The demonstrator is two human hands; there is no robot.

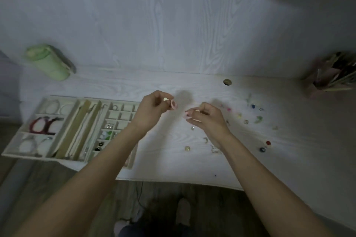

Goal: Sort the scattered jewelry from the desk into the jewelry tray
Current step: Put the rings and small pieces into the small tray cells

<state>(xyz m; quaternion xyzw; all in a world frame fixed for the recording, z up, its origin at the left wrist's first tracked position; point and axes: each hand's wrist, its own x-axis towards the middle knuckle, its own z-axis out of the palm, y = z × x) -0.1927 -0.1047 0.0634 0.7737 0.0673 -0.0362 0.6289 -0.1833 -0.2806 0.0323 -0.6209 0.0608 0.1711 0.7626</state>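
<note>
Fingers (166, 100) of the left hand (152, 108) are curled and pinch a small pink ring-shaped piece (174, 105), held above the surface (173, 163) just right of the tray's far right corner. Fingers of the right hand (207, 116) are curled too, pinching a second small pink piece (186, 115) at their tips; a pale nail shows on each hand. The two pink pieces are near each other but apart, both lifted off the surface between the tray and the scattered pieces.

To the left lies the jewelry tray (28, 127), a flat cream rectangle with low walls. Its left part has wide compartments holding thin silvery hoops and a dark red cord bracelet (43, 125); the middle has long narrow slots; the right part is a grid of small square cells, some holding pale, green and black beads. The left forearm crosses over the tray's right edge.

On the right, loose jewelry (250, 115) is spread over the pale wood-grain surface: round blue, red, yellow and pink bits, green leaf-like shapes, and small metal pieces close to the right wrist. Bare surface lies between the hands and the back wall.

A soft green pouch (48, 61) sits far left, a holder of sticks (331, 75) far right, and a round cable hole (227, 82) lies beyond the hands. The near edge of the surface runs under both forearms.
</note>
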